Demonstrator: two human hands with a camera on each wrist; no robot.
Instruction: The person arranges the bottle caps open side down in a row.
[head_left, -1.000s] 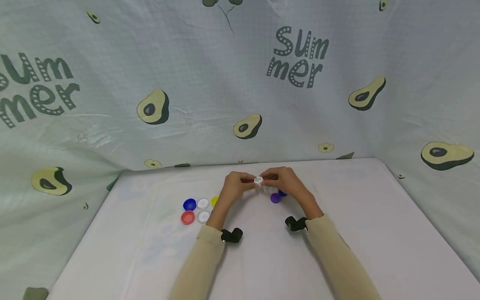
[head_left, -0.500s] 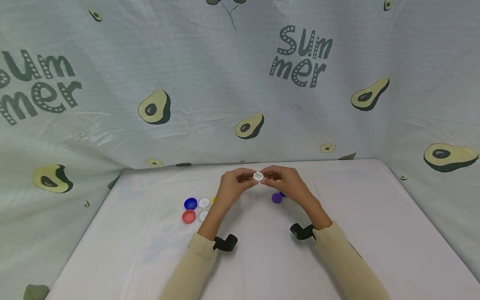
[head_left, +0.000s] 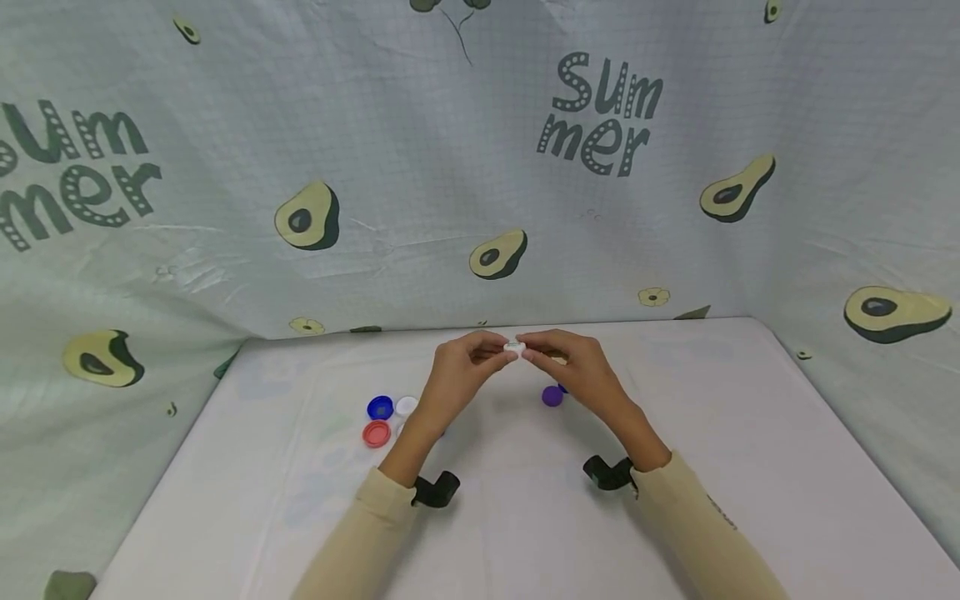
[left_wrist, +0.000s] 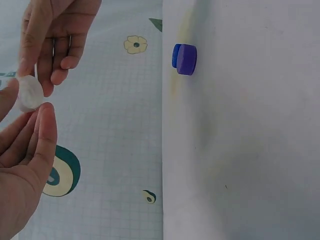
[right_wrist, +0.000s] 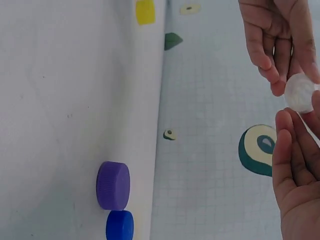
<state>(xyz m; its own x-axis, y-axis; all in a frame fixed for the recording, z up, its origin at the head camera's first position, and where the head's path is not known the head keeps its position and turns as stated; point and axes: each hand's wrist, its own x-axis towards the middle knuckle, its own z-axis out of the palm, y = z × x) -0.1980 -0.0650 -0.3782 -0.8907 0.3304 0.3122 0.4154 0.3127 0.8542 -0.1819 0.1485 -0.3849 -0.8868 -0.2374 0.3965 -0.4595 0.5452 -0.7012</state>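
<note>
A small white bottle cap (head_left: 514,347) is held up off the table between both hands, its rim now turned toward the head camera. My left hand (head_left: 453,375) pinches it from the left with thumb and fingertips. From the right, my right hand (head_left: 577,367) pinches the same cap. Both wrist views show the cap's pale round face (left_wrist: 31,94) between the fingertips. Below the right hand, a purple cap (head_left: 552,396) lies on the table against a blue cap (right_wrist: 120,225), which the hand partly hides in the head view.
Left of my left forearm lie a blue cap (head_left: 380,407), a red cap (head_left: 377,433) and a white cap (head_left: 406,407); another white one is mostly covered by the arm. A yellow cap (right_wrist: 145,11) shows in the right wrist view. A printed cloth (head_left: 405,167) hangs behind the white table (head_left: 510,517).
Both hands have lifted the white cap slightly higher and tipped it, so its printed top has turned from the head camera. The left forearm has shifted left, covering the yellow cap there.
</note>
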